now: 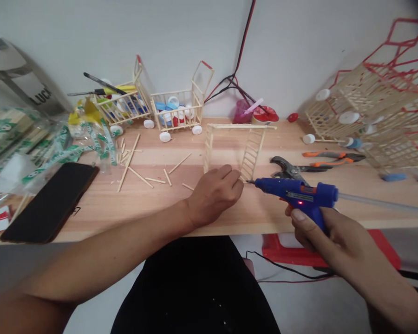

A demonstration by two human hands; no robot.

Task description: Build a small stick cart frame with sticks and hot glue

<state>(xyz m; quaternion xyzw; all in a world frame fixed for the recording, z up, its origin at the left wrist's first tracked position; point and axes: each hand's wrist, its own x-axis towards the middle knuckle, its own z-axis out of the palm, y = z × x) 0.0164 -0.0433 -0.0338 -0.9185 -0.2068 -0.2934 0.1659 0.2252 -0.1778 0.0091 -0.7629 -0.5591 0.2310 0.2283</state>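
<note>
A red plastic object (383,248) shows below the right hand (334,236), which grips a blue plastic glue gun (289,192) over the pale striped wooden tabletop (153,204). The left hand (216,197) curls its fingers at a pale wooden-stick frame (242,126) just beyond; whether they pinch it is hidden. Farther off, white-wheeled stick carts (177,124) stand before the whitish wall (292,46).

Glue gun (282,189): smooth blue plastic. Glue stick (383,203): translucent, smooth. Stick frame (242,126): matt bare wood. Table (111,204): smooth grained wood. Phone (52,202): smooth dark screen. Wrappers (61,139): crinkly clear plastic. Trousers (195,287): matt black cloth.
</note>
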